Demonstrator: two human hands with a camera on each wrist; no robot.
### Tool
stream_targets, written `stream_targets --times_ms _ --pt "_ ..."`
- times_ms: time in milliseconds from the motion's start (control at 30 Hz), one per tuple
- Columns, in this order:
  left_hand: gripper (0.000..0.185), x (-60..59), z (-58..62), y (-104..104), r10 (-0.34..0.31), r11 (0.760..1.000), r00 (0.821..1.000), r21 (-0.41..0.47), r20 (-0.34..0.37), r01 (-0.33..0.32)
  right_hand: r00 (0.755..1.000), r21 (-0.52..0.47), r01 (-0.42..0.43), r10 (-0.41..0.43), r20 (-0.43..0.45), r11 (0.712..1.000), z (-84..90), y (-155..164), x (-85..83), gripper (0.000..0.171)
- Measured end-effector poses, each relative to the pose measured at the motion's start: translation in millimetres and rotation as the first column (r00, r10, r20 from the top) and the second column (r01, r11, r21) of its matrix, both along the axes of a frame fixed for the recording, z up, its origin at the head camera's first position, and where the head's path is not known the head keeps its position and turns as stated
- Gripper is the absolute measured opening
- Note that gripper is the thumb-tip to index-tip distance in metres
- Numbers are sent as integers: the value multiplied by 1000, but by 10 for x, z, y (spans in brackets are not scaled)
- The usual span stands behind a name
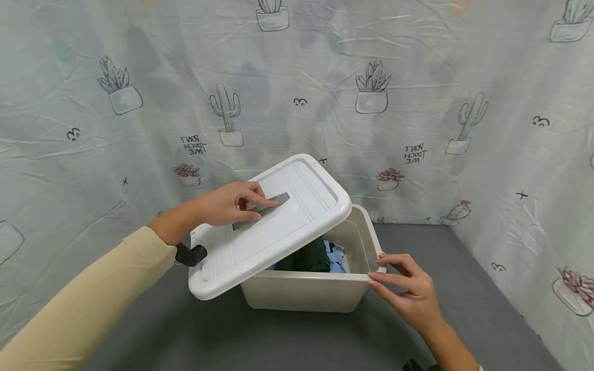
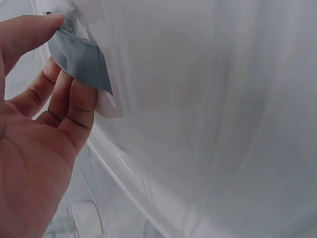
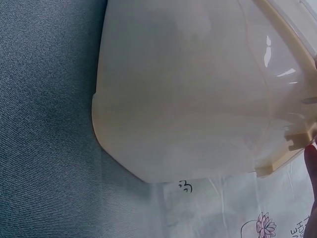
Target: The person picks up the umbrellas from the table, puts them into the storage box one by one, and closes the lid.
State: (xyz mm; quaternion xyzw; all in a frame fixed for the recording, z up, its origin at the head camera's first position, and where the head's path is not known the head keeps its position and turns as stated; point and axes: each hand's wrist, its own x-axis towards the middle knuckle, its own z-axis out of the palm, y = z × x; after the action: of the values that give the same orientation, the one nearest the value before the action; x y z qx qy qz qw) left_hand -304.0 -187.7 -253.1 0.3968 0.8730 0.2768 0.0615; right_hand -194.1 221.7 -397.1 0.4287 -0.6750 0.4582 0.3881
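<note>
A white plastic lid (image 1: pixel 301 226) hangs tilted over the left part of a whitish storage box (image 1: pixel 303 293). My left hand (image 1: pixel 232 204) holds the lid by a grey strip (image 1: pixel 281 198) on its top. In the left wrist view, thumb and fingers pinch that grey strip (image 2: pixel 81 59) from both sides. At the box's front right corner, my right hand (image 1: pixel 413 293) pinches the rim between thumb and fingers. Inside the box lie dark green cloth (image 1: pixel 313 256) and light blue patterned cloth (image 1: pixel 336 256); the lid hides the rest of the contents.
The box stands on a dark grey cloth-covered table (image 1: pixel 306 340). Behind and at the sides hangs a pale curtain (image 1: pixel 297 123) printed with potted cacti. Black wrist straps (image 1: pixel 191 254) sit at my wrists.
</note>
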Motion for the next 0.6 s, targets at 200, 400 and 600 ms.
stream_targets --times_ms 200,400,600 --pt "41 -65 44 200 -41 997 999 -68 17 42 1000 -14 -16 16 -2 1000 -19 -11 -5 14" --pt "42 -101 70 381 -83 991 995 -101 58 89 999 -41 -37 38 8 998 -31 -26 -8 16" --pt "42 -149 76 539 -137 976 989 -162 63 145 996 -99 -87 88 1 991 -60 -19 -27 18"
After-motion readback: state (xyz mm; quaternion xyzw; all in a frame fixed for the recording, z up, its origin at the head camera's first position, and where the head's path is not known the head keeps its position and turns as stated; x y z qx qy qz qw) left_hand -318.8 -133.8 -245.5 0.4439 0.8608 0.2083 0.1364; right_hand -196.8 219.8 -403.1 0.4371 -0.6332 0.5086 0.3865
